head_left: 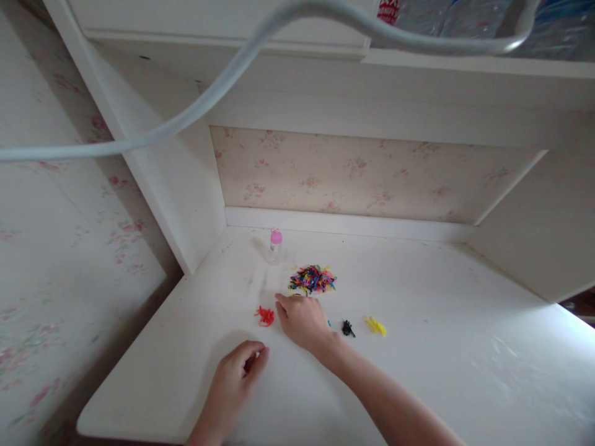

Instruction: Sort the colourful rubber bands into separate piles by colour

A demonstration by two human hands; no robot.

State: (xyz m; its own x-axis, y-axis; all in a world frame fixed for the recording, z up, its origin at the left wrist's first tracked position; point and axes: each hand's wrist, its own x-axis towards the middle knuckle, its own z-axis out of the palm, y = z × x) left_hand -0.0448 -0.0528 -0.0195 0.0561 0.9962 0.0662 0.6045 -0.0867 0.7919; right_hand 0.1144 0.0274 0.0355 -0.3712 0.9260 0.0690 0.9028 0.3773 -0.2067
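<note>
My right hand (302,319) reaches over the white desk between the red elastic bands (265,316) and the mixed pile of coloured elastic bands (312,279). Its fingers are closed and point left; what they hold, if anything, is hidden. My left hand (238,375) rests lower left, below the red bands, with thumb and index fingertip drawn together; I cannot make out anything between them. Right of my right wrist lie a black cluster of bands (348,328) and a yellow one (375,326). A bit of blue (330,323) peeks out beside the wrist.
A small clear bottle with a pink cap (276,238) stands behind the piles. The white desk (441,371) has side panels and a shelf (288,68) above it. A pale curved tube (223,87) crosses the upper view. Clear plastic bottles (474,21) sit on the shelf.
</note>
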